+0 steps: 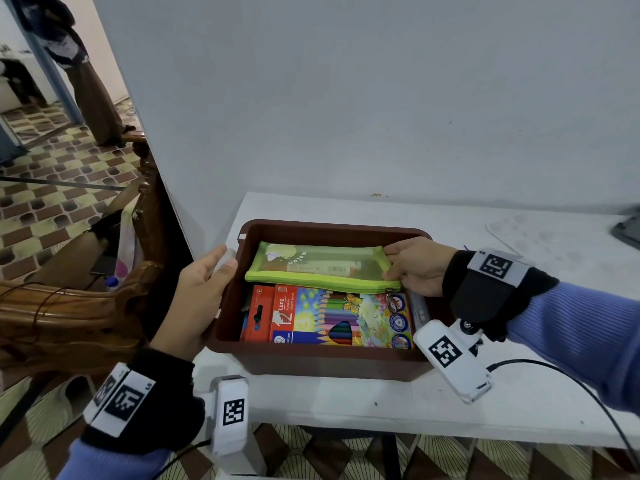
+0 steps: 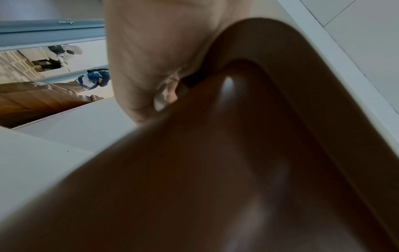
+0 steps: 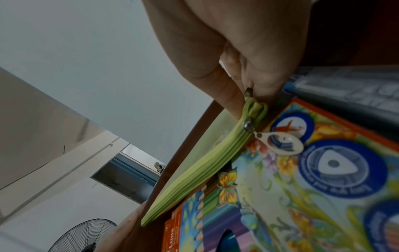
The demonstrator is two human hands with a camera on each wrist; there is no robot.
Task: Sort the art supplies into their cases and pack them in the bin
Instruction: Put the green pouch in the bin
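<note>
Pencil box [image 1: 343, 318] half under green pouch [image 1: 318, 266].

White table [image 1: 485, 237], carved wooden chair [image 1: 69, 306], standing fan [image 3: 84, 237], patterned floor tiles [image 1: 52, 188]

Soft, even indoor light with faint shadows — the head view is sharp, its edges bowed around the brown bin [image 1: 322, 362]. In the left wrist view the bin [image 2: 215, 170] is a dark, unfocused blur — one small glare spot.
</note>
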